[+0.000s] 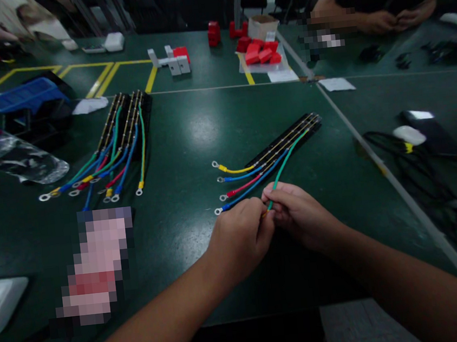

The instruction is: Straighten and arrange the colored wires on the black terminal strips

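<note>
A long black strip (280, 139) with several coloured wires lies at a slant on the green table. From its near end run yellow, blue and red wires tipped with metal ring terminals (218, 211). One green wire (281, 172) bends toward me, and its near end is between my hands. My right hand (293, 207) pinches this green wire between thumb and fingertips. Just left of it, my left hand (241, 232) is closed at the wire's end, where a bit of yellow shows; the tip itself is hidden by the fingers.
More wired black strips (125, 122) lie at left, beside a plastic bottle (27, 159) and a blue tray (25, 97). Red parts (260, 51) and grey-white blocks (176, 65) stand at the back. Black cables (420, 172) lie at right. Another person's hands (396, 20) are across the table.
</note>
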A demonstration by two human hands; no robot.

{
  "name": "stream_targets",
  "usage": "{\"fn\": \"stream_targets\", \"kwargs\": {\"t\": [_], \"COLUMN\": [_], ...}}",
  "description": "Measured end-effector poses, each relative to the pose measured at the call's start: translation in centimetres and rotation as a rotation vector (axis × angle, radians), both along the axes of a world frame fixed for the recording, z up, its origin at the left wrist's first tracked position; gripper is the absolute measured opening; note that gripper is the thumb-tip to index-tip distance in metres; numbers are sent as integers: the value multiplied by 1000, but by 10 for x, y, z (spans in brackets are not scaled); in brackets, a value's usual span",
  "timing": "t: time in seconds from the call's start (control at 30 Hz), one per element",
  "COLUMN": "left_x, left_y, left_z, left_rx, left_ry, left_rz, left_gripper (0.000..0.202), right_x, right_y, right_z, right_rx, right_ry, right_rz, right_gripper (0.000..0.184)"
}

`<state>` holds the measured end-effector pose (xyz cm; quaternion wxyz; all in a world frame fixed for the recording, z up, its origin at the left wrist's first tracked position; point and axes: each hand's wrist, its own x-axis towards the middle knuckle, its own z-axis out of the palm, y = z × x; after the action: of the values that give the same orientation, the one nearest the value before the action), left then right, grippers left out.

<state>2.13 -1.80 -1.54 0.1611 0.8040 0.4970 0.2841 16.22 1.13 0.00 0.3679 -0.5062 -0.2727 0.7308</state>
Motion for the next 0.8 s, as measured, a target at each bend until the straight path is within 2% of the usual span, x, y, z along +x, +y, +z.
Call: {"fn": "stream_targets", "kwargs": {"t": [0.8], "left_x": [0], "left_y": [0], "left_z": [0], "left_rx": [-12], "left_ry": [14], "left_rz": [-19], "left_gripper": [22], "right_x": [1], "right_y": [0], "right_z": [-3], "right_rx": [12], "right_ry": [11], "right_rz": [21], "right_gripper": [22]}}
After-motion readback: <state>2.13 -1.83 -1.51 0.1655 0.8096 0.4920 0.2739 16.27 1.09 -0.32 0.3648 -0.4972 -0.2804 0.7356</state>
